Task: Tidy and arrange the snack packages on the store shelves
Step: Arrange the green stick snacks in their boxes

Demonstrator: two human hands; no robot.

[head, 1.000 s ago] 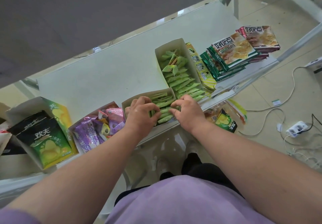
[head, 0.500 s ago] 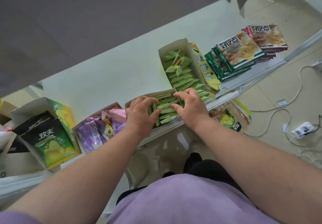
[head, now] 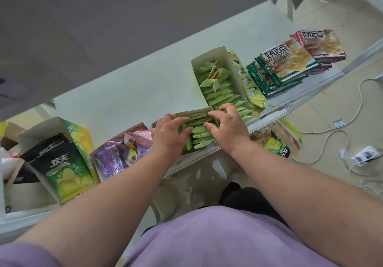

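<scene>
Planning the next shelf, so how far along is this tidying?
Done: the cracker bags sit stacked, and the far green box is mostly in rows. In hand: left hand and right hand work the green packets. Left: the jumbled purple packets.

At right on the shelf, the green-edged biscuit packs (head: 288,59) and the maroon-edged packs (head: 320,42) behind them read 好吃点. At lower left, the black-and-green potato chip bags (head: 62,165) read 欢夫. Print on the purple packets (head: 112,161) is too blurred to read.
</scene>
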